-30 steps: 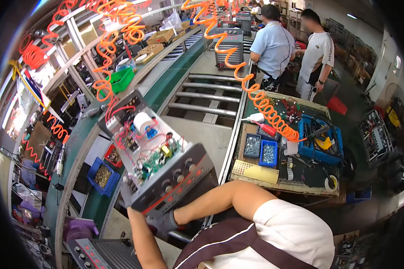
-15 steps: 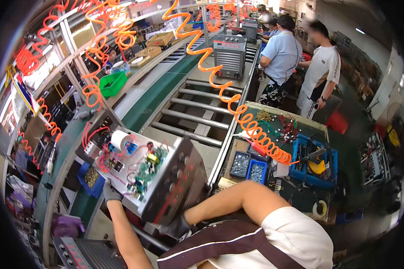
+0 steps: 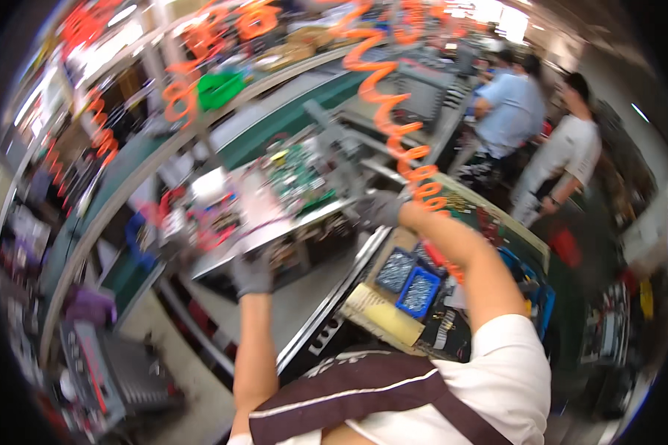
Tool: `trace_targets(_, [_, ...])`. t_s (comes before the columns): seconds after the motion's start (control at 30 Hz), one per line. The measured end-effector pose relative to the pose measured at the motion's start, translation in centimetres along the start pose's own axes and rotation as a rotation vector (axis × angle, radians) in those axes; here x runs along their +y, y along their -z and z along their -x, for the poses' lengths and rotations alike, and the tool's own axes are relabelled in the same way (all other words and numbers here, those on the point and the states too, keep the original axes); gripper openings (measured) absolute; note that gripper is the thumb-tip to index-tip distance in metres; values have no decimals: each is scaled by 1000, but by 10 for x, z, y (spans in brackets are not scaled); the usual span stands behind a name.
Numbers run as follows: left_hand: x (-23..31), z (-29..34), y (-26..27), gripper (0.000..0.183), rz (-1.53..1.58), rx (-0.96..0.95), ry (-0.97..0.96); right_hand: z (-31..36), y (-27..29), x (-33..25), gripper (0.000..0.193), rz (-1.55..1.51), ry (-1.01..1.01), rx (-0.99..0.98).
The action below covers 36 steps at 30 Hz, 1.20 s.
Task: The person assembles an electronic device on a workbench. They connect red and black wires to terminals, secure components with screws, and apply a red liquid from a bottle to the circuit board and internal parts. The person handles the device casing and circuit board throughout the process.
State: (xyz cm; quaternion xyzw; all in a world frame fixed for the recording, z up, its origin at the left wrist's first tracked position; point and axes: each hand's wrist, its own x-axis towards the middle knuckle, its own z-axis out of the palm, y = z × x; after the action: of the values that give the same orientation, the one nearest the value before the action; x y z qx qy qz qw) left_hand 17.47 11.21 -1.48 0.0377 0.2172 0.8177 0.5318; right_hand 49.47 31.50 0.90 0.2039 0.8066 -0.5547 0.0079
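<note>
L hand [image 3: 252, 274] gloved, gripping near edge of open metal chassis [image 3: 274, 200] | R hand [image 3: 380, 209] clasps its right end | blurred, prob. lifted off surface [image 3: 304, 297]

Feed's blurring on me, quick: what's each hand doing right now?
Left hand: gloved, shut on the near edge of the open metal chassis.
Right hand: gloved, shut on the chassis's far right end.

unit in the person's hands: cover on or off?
Off. The open metal chassis shows its green circuit board and red wiring from above; left hand and right hand grip its edges. Picture is motion-blurred.
</note>
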Motion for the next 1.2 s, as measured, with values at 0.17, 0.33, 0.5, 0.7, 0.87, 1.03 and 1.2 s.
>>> trace_targets(0.17, [-36,39,-26,24,-28,100,-9,22,-12,-70,9,1235,200,524])
trace_targets(0.33, [-29,63,-41,21,-40,207,-31,2,13,2,75,945,3,1527])
trace_targets(0.5, [-8,78,-31,22,-50,232,-114,-31,-7,-32,66,315,2,1209])
trace_targets(0.7, [30,112,-2,27,-51,133,-41,-31,-44,-48,55,515,60,1207])
trace_targets(0.87, [55,139,17,33,-71,295,-111,-47,-84,-58,58,435,-7,1153])
trace_targets(1.03, [63,188,8,41,-183,209,-84,-54,-88,-62,61,418,-24,1067])
trace_targets(1.2, [139,263,27,36,-713,27,286,-49,-99,-61,65,441,-24,1123])
